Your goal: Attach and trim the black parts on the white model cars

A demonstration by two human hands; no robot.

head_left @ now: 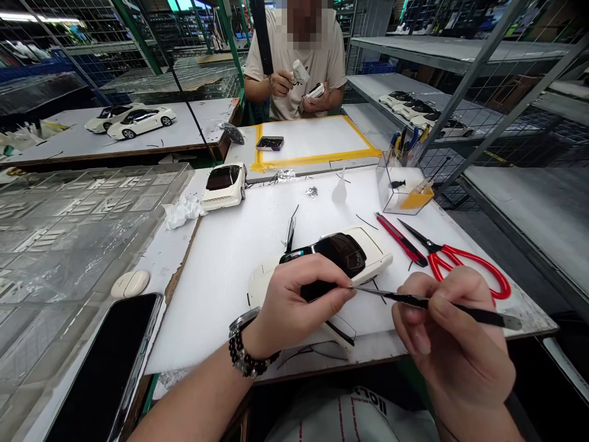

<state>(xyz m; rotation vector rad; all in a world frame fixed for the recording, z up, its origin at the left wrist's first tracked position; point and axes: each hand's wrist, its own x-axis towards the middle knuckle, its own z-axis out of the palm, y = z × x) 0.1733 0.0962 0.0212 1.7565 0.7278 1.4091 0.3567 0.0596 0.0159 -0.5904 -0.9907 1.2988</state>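
Gripping tweezers (414,300) in my right hand (460,334), tip at my pinched left hand (294,301), contents unclear, I have the car (343,252) just beyond the left, the nearer hand, its length running sideways.

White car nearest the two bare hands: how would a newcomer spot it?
Find the white board below the hands. Near its middle, partly hidden behind the left hand, sits the white model car. Unlike the second car at the board's far left corner, its doors stand open.
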